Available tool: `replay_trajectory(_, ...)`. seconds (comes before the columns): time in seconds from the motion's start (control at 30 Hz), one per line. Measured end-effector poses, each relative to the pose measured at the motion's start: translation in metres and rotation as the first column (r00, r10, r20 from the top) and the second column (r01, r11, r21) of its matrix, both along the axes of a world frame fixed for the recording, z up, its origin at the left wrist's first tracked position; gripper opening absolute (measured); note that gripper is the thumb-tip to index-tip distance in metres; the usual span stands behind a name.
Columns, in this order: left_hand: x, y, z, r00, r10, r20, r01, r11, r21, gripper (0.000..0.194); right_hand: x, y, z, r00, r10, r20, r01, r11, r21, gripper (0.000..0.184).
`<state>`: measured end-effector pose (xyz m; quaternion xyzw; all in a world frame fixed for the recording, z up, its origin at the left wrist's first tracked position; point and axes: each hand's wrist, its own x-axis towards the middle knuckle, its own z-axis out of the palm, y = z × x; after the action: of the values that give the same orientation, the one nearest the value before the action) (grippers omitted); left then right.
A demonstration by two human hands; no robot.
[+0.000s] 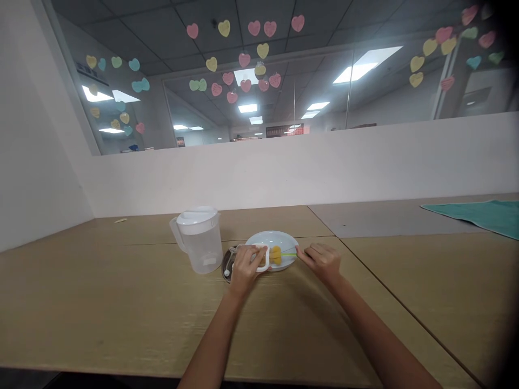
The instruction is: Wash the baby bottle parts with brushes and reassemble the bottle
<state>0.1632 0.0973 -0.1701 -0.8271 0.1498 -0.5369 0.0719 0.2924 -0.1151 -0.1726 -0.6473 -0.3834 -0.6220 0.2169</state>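
My left hand (244,266) is closed around a white rounded frame (267,259), which it holds over a white oval plate (271,236). Yellow-orange pieces (276,255) show at the frame's right side, above the plate. A thin yellow-green strip (288,254) runs from these pieces to the fingertips of my right hand (322,260), which pinch its right end. The exact kind of the frame and strip is too small to make out. Beside my left hand, a dark round dish (225,265) with a white cord-like thing (227,272) is partly hidden.
A clear plastic pitcher (205,251) with a white lid stands left of the plate. A teal cloth (482,213) lies at the far right on a grey mat (377,219). Behind the wooden table (133,308) rises a white wall (259,175) with a window above.
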Motion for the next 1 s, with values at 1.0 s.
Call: replay_trajectory(1.0,0.007,0.017,-0.005,0.956,0.293,-0.02,-0.292,0.956,0.02,0.043,0.021,-0.005,-0.013,0.975,-0.166,-0.147,0.163,0.986,-0.033,0.037)
